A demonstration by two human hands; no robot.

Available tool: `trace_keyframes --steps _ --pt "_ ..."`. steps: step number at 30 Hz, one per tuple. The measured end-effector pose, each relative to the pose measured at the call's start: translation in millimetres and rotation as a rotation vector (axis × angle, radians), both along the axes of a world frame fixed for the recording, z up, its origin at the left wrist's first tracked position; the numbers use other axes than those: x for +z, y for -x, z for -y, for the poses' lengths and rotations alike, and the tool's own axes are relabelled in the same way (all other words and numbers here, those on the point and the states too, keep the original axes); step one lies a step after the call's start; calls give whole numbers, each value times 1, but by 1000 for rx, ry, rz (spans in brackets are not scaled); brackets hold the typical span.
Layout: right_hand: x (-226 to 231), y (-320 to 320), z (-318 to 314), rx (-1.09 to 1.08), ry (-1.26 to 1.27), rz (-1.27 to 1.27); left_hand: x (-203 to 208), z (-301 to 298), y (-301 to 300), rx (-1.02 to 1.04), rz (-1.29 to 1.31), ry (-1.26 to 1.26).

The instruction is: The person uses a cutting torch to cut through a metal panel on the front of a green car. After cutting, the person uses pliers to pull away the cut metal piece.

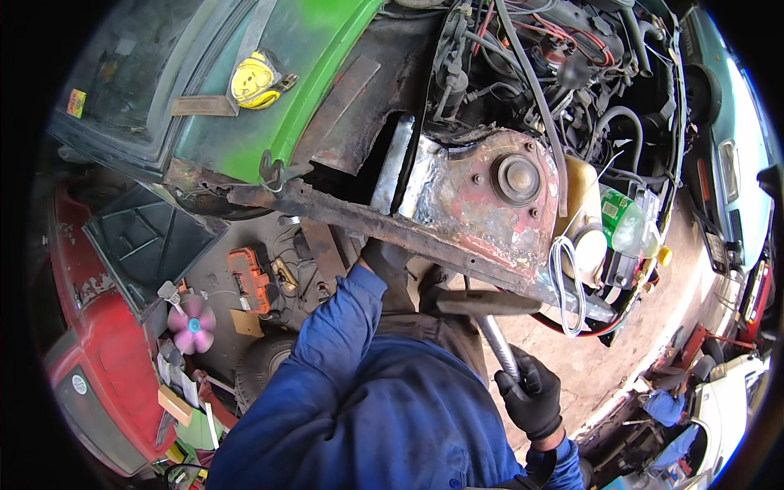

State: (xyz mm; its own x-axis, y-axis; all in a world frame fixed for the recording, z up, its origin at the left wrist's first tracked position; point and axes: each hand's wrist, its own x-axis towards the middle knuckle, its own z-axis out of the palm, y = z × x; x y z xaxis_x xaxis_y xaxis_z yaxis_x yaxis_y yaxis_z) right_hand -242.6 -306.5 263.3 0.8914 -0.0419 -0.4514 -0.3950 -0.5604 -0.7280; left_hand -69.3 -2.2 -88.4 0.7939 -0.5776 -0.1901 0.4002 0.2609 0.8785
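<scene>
My right hand (531,394), in a black glove, is closed round the shiny metal handle of a hammer (499,347). The hammer's broad dark head is raised just on my side of the car's rusty inner fender edge (457,255). My left hand (385,255), also dark-gloved, reaches beneath that edge, and its fingers are hidden. Above it stands the worn suspension tower (482,175), with flaking red paint and a round mount on top. A bright bare-metal strip (394,166) lies beside a dark gap in the panel.
An engine (563,73) with hoses and wires fills the bay. Near its front corner are a green-labelled plastic bottle (625,220) and a coiled white cable (563,286). A yellow tape measure (255,82) rests by the windshield. An orange case (248,280) and pink fan (193,324) are on the left.
</scene>
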Motion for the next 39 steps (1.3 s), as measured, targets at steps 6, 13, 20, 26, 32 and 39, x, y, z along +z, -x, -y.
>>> trace_keyframes --steps 6,13,20,26,32,39 --pt "-64 66 -8 -242 -161 -224 107 -43 73 247 -542 -12" --pt "-140 19 -79 -466 -540 -528 257 -64 61 48 234 -775" --pt "-176 -71 -133 -703 -823 -319 300 -56 -43 95 992 -711" --pt "-221 -93 -138 -97 -63 96 280 -42 -100 32 1178 -698" --pt "-252 -90 -147 90 300 443 274 -42 -99 49 1111 -713" --pt "-244 -87 -149 130 168 328 277 -37 -100 88 1134 -792"
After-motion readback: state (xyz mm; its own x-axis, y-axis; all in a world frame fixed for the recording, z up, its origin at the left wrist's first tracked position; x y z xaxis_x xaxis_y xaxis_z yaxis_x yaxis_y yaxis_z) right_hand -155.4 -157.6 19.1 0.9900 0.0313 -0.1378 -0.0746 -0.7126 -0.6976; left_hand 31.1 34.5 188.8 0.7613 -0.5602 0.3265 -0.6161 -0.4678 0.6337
